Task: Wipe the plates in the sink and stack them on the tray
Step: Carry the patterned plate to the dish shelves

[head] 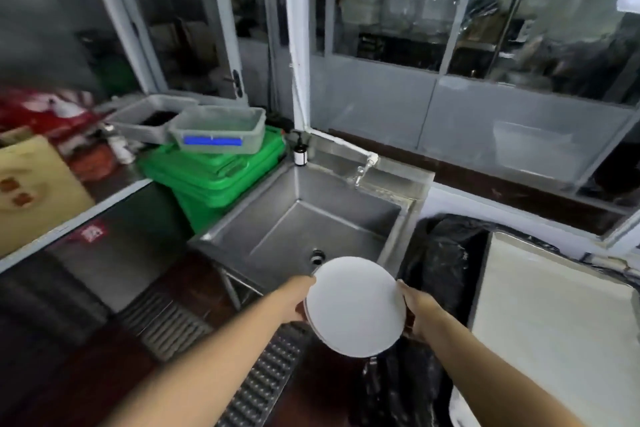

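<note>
A stack of white round plates [355, 305] hangs in front of the steel sink's [273, 222] near rim, carried between both hands. My left hand [299, 300] grips the stack's left edge, most of its fingers hidden behind the plates. On the opposite edge my right hand [417, 310] holds the stack, thumb on the rim. The sink basin shows only its drain [317, 256]. A pale flat tray [554, 315] lies to the right of the sink.
A tap [362, 172] juts over the sink's back wall. Green crates [221, 177] with clear tubs [218, 130] on top stand left of the sink. A black bin bag [440, 260] sits between sink and tray. A floor grating [263, 381] runs below.
</note>
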A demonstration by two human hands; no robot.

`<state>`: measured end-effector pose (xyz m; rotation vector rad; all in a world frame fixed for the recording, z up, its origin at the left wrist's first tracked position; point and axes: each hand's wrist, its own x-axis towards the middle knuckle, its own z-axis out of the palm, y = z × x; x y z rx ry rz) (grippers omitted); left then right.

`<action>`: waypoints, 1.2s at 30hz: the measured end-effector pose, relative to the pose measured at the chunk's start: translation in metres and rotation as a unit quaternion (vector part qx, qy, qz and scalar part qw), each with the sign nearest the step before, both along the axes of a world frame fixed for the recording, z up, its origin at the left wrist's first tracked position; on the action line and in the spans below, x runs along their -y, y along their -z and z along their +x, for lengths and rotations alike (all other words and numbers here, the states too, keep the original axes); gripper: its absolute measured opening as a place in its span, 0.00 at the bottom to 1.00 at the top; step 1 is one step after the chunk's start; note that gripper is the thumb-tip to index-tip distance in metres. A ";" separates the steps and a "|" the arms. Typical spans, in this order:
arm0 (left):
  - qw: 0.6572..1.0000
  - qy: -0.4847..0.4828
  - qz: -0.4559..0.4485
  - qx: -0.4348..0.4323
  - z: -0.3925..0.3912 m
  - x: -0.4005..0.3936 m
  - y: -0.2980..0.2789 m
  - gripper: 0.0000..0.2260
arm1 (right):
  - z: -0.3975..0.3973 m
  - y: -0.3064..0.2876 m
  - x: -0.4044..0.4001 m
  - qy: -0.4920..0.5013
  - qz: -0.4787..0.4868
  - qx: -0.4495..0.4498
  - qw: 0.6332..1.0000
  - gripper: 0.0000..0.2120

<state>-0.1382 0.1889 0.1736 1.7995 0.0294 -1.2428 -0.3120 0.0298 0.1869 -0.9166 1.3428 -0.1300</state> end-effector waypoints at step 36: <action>0.582 -0.796 -0.111 -0.121 -0.354 -0.746 0.052 0.10 | 0.061 0.041 -0.751 -0.828 0.032 -0.097 0.551 0.16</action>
